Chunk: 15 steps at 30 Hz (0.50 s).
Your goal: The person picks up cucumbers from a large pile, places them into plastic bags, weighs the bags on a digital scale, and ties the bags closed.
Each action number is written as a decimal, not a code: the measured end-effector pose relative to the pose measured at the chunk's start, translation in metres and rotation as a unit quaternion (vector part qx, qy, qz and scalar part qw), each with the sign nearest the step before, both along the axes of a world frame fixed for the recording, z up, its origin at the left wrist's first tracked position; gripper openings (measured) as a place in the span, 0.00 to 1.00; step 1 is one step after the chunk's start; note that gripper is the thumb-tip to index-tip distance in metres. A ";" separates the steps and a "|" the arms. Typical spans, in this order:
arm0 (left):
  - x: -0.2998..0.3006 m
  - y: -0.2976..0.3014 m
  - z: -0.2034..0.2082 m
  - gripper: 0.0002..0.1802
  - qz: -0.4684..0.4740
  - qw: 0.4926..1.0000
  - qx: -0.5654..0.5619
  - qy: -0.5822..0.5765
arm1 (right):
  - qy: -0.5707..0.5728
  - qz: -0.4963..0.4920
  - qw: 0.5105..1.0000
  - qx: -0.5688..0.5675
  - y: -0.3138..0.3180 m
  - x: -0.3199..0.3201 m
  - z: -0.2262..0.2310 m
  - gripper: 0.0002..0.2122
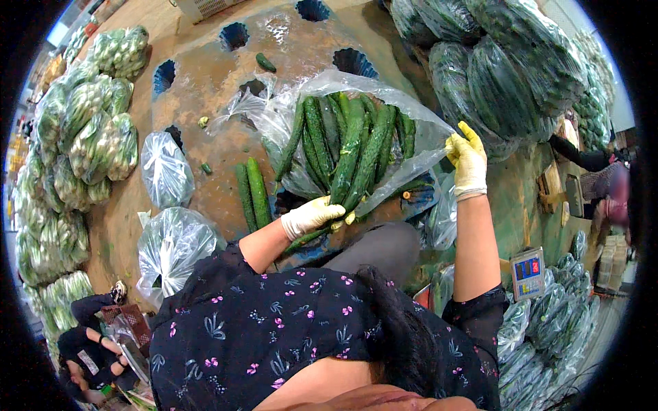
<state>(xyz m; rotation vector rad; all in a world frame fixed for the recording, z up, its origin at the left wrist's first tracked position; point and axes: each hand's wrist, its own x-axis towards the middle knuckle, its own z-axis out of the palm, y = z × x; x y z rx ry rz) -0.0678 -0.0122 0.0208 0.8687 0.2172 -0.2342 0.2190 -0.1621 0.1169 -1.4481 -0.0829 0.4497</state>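
Long, bumpy green cucumbers [353, 147] lie bunched in a clear plastic bag [428, 137], its mouth spread toward me. My left hand [314, 218], in a pale glove, is closed round the near ends of a couple of them at the bag's mouth. With my gloved right hand [468, 159] I pinch the bag's right edge and pull it taut, with the index finger raised. Just left of the bag, two loose cucumbers [252, 195] rest side by side. Another cucumber lies partly hidden beneath my left wrist.
A dirty brown sheet [199, 103] with blue-rimmed holes lies under the bag. Tied bags [166, 171] stand at left; stacked vegetable bags [103, 147] line the far left. Large cucumber bags [507, 75] rise at right. A digital scale [527, 274] and other people appear at the sides.
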 end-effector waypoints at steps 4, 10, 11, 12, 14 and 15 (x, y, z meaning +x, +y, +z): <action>-0.004 0.002 0.001 0.40 0.006 0.999 -0.030 -0.017 | -0.001 0.010 1.000 0.009 -0.004 0.006 -0.007 0.18; -0.003 0.001 0.011 0.39 -0.012 0.998 -0.039 -0.037 | -0.226 -0.022 0.967 -0.113 -0.011 0.006 -0.011 0.24; -0.004 0.000 0.014 0.39 -0.010 0.999 -0.036 -0.034 | -0.317 -0.024 0.936 -0.153 -0.006 -0.003 -0.007 0.24; -0.006 -0.001 0.015 0.39 -0.005 0.999 -0.034 -0.031 | -0.405 -0.023 0.894 -0.190 0.000 -0.015 0.000 0.25; -0.011 -0.005 0.009 0.38 0.015 0.999 -0.024 -0.017 | -0.296 0.067 0.949 -0.081 0.012 -0.050 0.011 0.23; -0.008 -0.007 0.011 0.37 0.018 1.000 -0.021 -0.012 | -0.217 0.122 0.967 -0.046 0.011 -0.062 0.012 0.22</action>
